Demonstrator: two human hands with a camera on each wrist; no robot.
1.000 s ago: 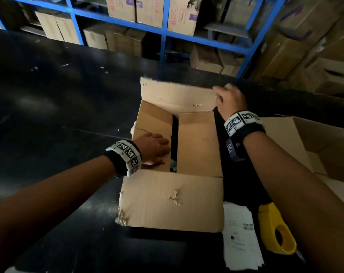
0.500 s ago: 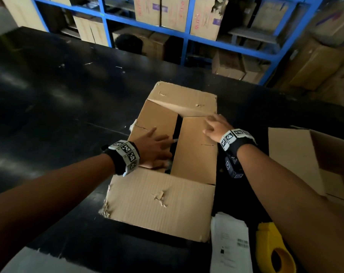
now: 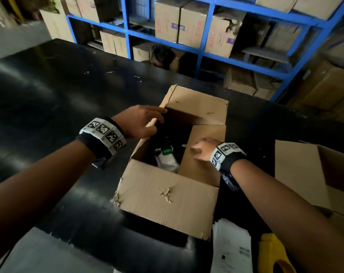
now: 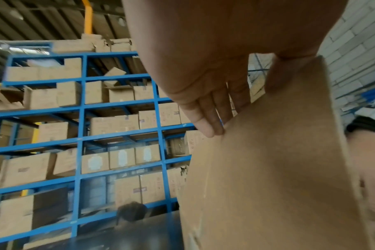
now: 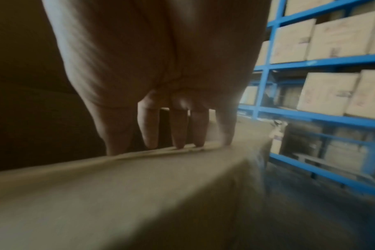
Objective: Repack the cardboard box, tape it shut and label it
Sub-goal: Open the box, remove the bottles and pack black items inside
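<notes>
Head view: the cardboard box [image 3: 167, 198] stands on the dark surface [image 3: 49, 99] directly ahead of both hands, its top open and its contents, dark and white items, exposed between them. The left flap [image 3: 150, 123] stands raised on edge, its long axis running away from the person; the left hand [image 3: 139, 121] is in contact with that edge, fingers extended toward the far flap [image 3: 196, 104], thumb curled on the inner side. The right flap [image 3: 202, 152] lies folded inward over the opening; the right hand [image 3: 203, 149] rests on it, fingers pointing toward the box centre. The left hand is the nearer to the flap that remains up, so the coming fold inward is judged to fall to it. A label sheet [image 3: 232, 247] and a yellow tape dispenser [image 3: 275, 257] lie on the near side of the right forearm. Left wrist view: the left hand [image 4: 214, 88] has its fingers [image 4: 206, 123] extended and pressed together behind the flap, the thumb on the opposite face, pinching the board. Right wrist view: the right hand [image 5: 161, 76] is spread, fingertips [image 5: 179, 143] pressing down on the flap; the picture is blurred
</notes>
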